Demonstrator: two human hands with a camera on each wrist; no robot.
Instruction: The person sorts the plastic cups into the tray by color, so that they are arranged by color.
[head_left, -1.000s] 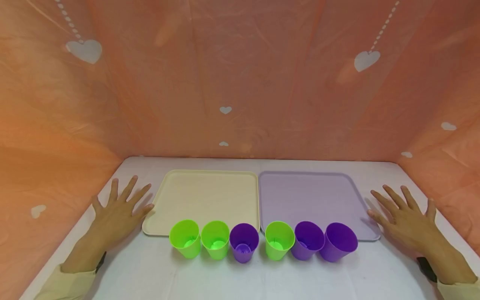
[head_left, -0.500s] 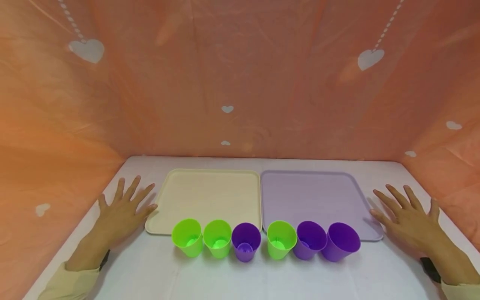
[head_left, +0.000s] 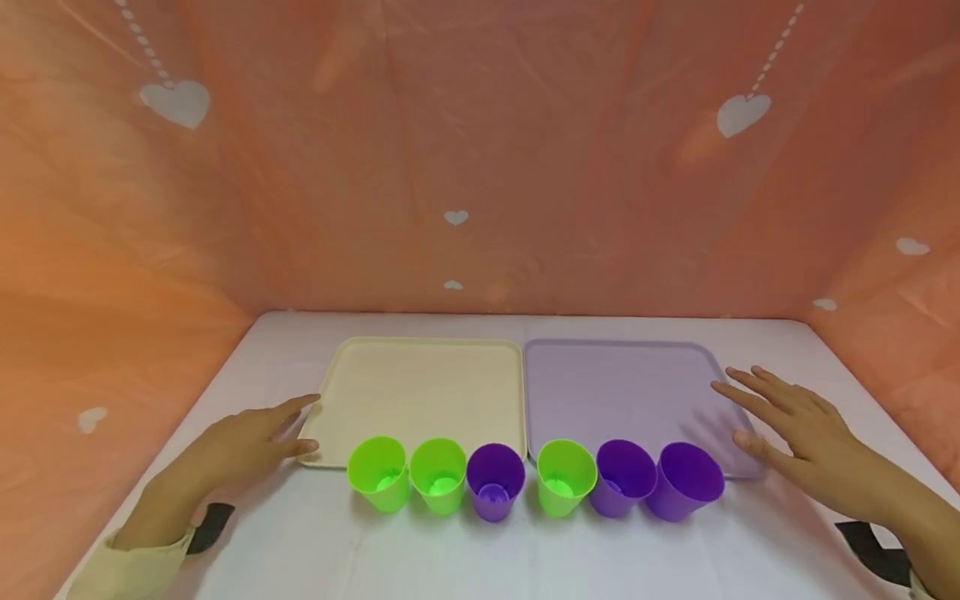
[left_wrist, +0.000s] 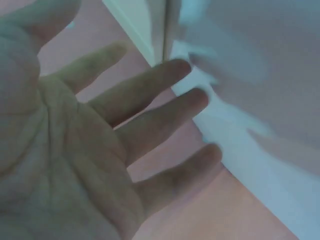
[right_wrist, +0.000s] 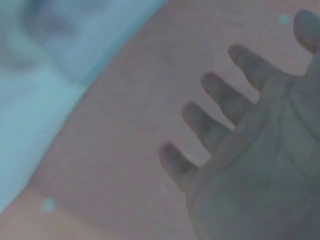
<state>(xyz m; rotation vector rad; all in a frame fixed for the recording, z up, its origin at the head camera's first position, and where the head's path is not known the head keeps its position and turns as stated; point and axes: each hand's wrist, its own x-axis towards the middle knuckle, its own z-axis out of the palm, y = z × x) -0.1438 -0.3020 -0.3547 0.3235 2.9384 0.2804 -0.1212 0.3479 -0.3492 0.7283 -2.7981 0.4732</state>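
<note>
Tapering green and purple cups (head_left: pixel 496 485)

Booth-like workspace, orange heart-print fabric walls (head_left: pixel 525 150) on 3 sides, white tabletop (head_left: pixel 450 562)

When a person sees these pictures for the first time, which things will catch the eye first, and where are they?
Most likely the bright row in the head view: three green cups and three purple cups, mixed in order, along the near edges of the trays. Behind them lie a cream tray on the left and a lilac tray on the right. Orange sheeting with white hearts rises at the back.
</note>
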